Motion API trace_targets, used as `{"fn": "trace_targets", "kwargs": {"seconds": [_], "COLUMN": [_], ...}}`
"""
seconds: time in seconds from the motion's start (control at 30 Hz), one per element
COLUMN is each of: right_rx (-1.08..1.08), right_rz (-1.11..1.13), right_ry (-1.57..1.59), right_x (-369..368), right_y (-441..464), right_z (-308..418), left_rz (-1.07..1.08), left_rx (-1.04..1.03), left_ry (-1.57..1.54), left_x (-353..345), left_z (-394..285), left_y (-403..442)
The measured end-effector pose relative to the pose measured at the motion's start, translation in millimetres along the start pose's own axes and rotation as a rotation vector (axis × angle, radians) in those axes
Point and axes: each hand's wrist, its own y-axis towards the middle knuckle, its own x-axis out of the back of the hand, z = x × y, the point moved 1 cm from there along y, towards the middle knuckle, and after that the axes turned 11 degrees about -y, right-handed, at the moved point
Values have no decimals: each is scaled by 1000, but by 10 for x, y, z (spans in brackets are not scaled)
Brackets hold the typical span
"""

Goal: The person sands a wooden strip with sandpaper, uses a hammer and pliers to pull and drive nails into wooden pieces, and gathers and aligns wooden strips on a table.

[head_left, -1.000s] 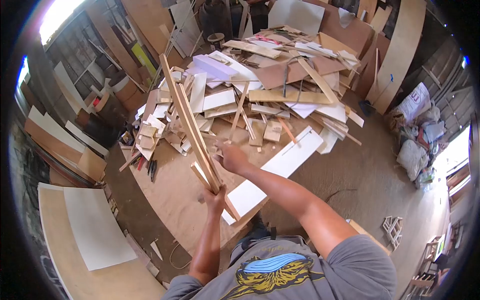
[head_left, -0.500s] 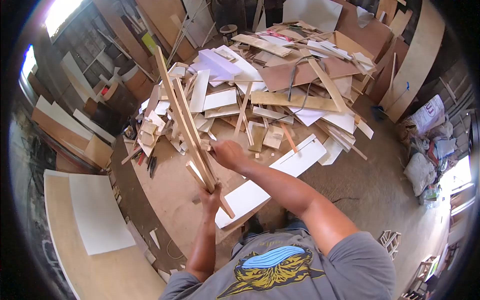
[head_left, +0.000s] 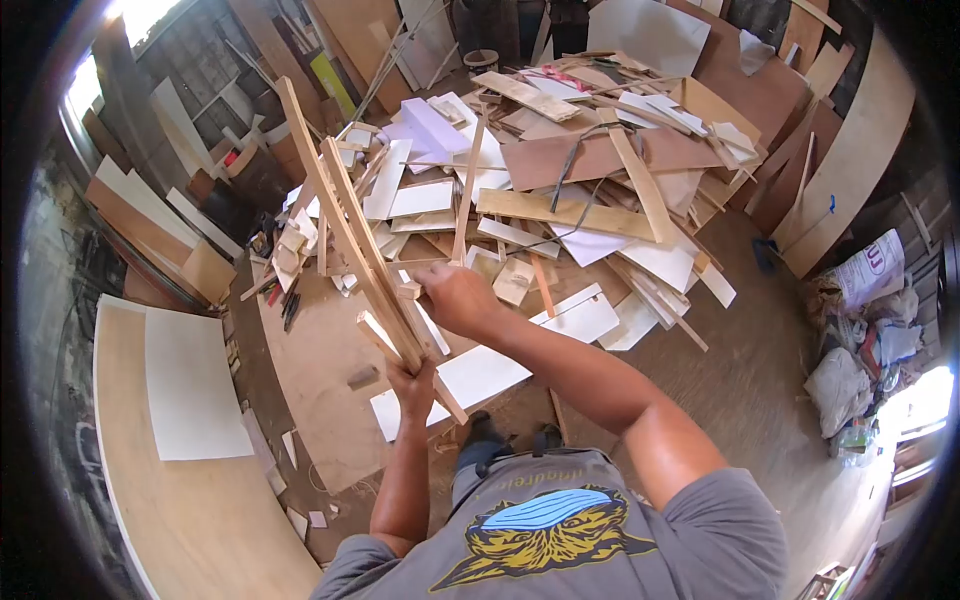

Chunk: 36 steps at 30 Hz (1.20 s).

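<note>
My left hand [head_left: 412,388] is closed around the lower part of several long wooden strips [head_left: 352,235], which stand tilted up and away to the left. Beside them a shorter strip [head_left: 378,335] also rises from that hand. My right hand [head_left: 462,300] is closed just right of the bundle, with the square end of a wooden piece [head_left: 410,290] at its fingers; how far this piece runs is hidden. Directly behind the right hand a thin wooden strip [head_left: 467,190] stands up; I cannot tell whether it is gripped. Below lies a long white board [head_left: 480,375].
A big heap of wood offcuts and boards [head_left: 570,165] covers the far side of the brown worktop [head_left: 320,390]. Large sheets [head_left: 200,390] lean at the left. Filled bags [head_left: 840,380] stand at the right, and tall panels [head_left: 860,150] lean at the back right.
The view has turned slightly, shifting the heap left. The thin strip behind my right hand has moved up and shows more length. My left hand still grips the bundle.
</note>
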Motion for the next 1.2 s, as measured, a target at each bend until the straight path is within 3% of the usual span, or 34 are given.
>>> {"fn": "trace_targets", "kwargs": {"seconds": [0.57,0.9,1.2], "right_rx": [-83,-140,-178], "right_rz": [-234,-538,-593], "right_ry": [-57,-119,-133], "right_x": [810,1049,1236], "right_y": [288,504,796], "right_z": [-917,-1627,-2623], "left_rz": [213,353,348], "left_rx": [-24,107,222], "left_ry": [-79,-81,-97], "left_x": [-1229,-2023,-2821], "left_z": [174,372,712], "left_y": [1009,1583,1979]}}
